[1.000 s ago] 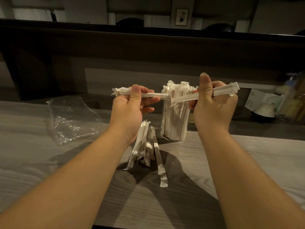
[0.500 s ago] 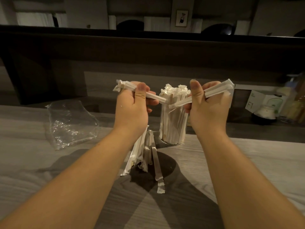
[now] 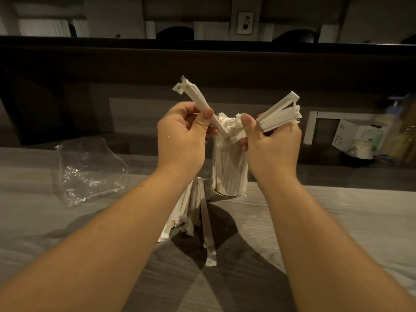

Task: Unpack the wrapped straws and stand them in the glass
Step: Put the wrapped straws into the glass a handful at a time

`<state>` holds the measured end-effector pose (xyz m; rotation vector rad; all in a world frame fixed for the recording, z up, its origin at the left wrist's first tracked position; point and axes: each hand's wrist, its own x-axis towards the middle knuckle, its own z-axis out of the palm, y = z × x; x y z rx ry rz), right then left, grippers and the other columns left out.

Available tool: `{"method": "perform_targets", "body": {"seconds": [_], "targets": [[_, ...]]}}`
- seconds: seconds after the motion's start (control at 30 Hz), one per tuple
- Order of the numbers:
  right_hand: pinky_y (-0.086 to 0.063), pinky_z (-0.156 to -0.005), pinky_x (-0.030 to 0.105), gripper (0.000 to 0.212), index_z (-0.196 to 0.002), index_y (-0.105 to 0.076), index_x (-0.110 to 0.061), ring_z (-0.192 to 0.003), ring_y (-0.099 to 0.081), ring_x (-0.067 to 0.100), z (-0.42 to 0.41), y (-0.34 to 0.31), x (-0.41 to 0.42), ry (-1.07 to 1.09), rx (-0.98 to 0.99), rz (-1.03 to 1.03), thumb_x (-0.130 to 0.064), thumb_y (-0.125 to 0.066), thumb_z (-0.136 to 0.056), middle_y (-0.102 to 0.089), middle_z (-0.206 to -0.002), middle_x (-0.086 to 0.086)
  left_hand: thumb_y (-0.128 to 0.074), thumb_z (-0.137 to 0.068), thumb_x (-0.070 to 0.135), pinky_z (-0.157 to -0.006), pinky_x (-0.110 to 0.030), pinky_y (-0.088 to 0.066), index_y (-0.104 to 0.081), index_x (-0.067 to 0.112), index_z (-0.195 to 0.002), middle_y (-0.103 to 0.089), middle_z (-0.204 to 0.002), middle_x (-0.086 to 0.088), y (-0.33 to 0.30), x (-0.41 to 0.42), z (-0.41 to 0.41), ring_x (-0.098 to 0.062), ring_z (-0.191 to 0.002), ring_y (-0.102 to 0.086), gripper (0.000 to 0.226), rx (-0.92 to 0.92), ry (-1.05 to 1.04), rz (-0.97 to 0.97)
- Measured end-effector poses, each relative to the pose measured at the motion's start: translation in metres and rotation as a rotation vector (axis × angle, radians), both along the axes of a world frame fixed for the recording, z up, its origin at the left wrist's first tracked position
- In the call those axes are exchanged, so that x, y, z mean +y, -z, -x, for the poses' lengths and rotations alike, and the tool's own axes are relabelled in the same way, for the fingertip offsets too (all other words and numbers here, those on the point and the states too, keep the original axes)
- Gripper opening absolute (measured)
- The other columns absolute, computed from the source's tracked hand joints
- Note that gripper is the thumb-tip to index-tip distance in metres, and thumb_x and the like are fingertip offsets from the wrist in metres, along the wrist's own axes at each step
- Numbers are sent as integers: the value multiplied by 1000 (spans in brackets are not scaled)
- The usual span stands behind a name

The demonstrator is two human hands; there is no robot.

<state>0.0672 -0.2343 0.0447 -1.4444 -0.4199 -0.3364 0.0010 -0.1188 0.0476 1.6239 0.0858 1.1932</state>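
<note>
Above the glass [image 3: 229, 174], both hands grip wrapped straws [image 3: 279, 113], seemingly angled tips-down: left [image 3: 180, 140], right [image 3: 272, 145].

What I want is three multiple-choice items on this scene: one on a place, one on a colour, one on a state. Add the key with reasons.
1. Where does the clear plastic bag lie?
A. On the table, left of the glass
B. Inside the glass
C. On the dark ledge behind

2. What colour are the straws in the glass?
A. Red
B. White
C. Green

3. What is the left hand doing?
A. Lying flat on the table
B. Holding tilted straws above the glass
C. Hanging empty

Key: 1 A, the bag lies crumpled on the tabletop, apart from the glass. 2 B, the paper wrappers show white at the rim and through the glass wall. 3 B, its fingers and thumb curl round straws that slant up to the left.
</note>
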Motion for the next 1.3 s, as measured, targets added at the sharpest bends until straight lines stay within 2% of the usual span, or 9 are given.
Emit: {"method": "perform_targets", "body": {"seconds": [0.17, 0.37, 0.53, 0.6, 0.67, 0.77, 0.93, 1.07, 1.3], "targets": [[-50, -61, 4, 19, -112, -55, -18, -87, -62, 5, -1, -1, 0, -66, -46, 25, -34, -56, -102, -59, -93, -8, -61, -99, 19, -73, -14, -55, -64, 23, -102, -70, -89, 8, -3, 0, -12, -1, -84, -70, 6, 11, -21, -71], [-46, -60, 8, 25, -120, -47, -17, -82, -56, 1, -7, -2, 2, -88, -136, 121, -37, -46, -105, -53, -91, -13, -51, -104, 15, -72, -7, -50, -65, 14, -124, -63, -97, 18, -2, 1, -22, 13, -83, -61, 24, 57, 4, -149], [-40, -57, -3, 24, -119, -46, -16, -77, -55, -1, -13, -5, 3, -60, -197, 213, -34, -50, -104, -52, -90, -14, -47, -106, 15, -63, -28, -51, -59, 31, -104, -67, -90, -15, -1, -2, -26, -6, -67, -52, 21, 74, 32, -239], [-39, -58, -4, 32, -128, -45, -15, -78, -56, -11, -12, -5, 4, -47, -222, 242, -32, -54, -103, -48, -90, -19, -48, -105, 15, -54, -25, -44, -60, 27, -100, -60, -75, -10, 4, -1, -27, -5, -60, -47, 18, 69, 27, -237], [-43, -57, 2, 32, -131, -44, -16, -76, -56, -17, -11, -4, 5, -69, -224, 277, -32, -50, -104, -47, -88, -21, -51, -104, 18, -63, -25, -47, -64, 27, -102, -56, -80, 2, 9, 1, -31, -8, -73, -54, 16, 78, -1, -205], [-48, -62, 18, 19, -115, -48, -19, -73, -59, 4, -7, -2, 7, -93, -224, 333, -35, -41, -107, -55, -84, -11, -55, -102, 20, -89, -37, -55, -68, 25, -107, -55, -106, 3, 10, 2, -31, -22, -104, -59, 15, 117, 0, -123], [-47, -55, 8, 8, -99, -51, -27, -70, -61, -9, -3, 1, 8, -42, -225, 219, -26, -58, -102, -58, -79, -11, -53, -103, 20, -87, -36, -59, -72, 14, -111, -57, -115, -2, 9, -2, -25, -17, -101, -63, 22, 130, 61, -45], [-49, -55, 10, 15, -83, -59, -28, -64, -61, -1, -5, 3, 7, 4, -268, 294, -29, -63, -98, -61, -72, -8, -53, -103, 25, -86, -33, -60, -71, 17, -116, -60, -114, 0, 12, 0, -22, -13, -97, -65, 24, 133, 27, -31], [-53, -67, 23, 16, -96, -63, -22, -74, -62, 6, -3, 3, 11, 56, -274, 464, -36, -58, -100, -62, -82, -10, -57, -101, 21, -81, -16, -56, -67, 26, -109, -60, -117, 2, 14, 0, -21, -10, -101, -65, 14, 136, 13, -52]]}}
